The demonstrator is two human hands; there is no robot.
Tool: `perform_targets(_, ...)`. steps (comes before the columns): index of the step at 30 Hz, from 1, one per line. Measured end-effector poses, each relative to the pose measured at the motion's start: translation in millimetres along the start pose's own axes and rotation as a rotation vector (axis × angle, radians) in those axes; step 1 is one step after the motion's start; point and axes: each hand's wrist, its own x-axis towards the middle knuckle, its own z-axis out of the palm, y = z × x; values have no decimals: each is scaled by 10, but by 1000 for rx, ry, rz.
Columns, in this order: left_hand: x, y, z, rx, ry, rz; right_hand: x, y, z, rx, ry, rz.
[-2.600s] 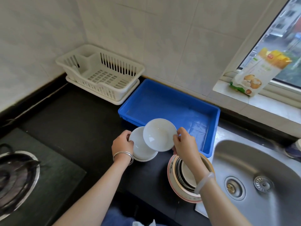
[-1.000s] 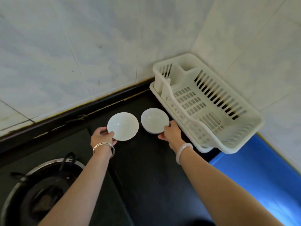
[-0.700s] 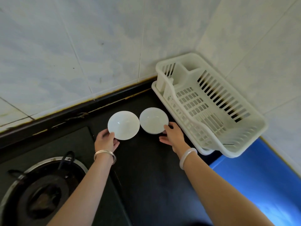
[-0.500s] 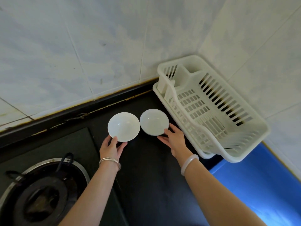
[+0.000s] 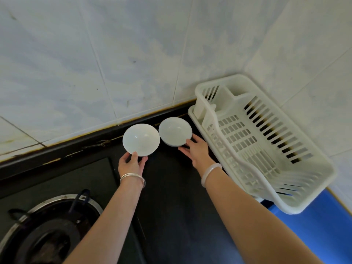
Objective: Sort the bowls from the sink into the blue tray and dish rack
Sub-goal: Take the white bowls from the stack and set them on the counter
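Note:
Two white bowls stand side by side on the black counter (image 5: 171, 197), just left of the white dish rack (image 5: 224, 80). My left hand (image 5: 132, 163) touches the near rim of the left bowl (image 5: 141, 139) with thumb and fingertips. My right hand (image 5: 198, 152) rests its straight fingers against the near edge of the right bowl (image 5: 174, 131). The rack holds nothing. A corner of the blue tray (image 5: 314, 225) shows at the lower right, below the rack's end. The sink is out of view.
A gas stove burner (image 5: 47, 231) with a metal ring sits at the lower left, close to my left forearm. White tiled walls meet in the corner behind the bowls and the rack.
Both bowls came from beside the sink to the counter left of the rack. Since a second ago my fingers have loosened from gripping the rims to lying straight against them.

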Motion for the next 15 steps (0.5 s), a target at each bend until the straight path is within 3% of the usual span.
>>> perform_targets(15,136,-14,26,-35,29,45,119,-67,194,10,-31,-4)
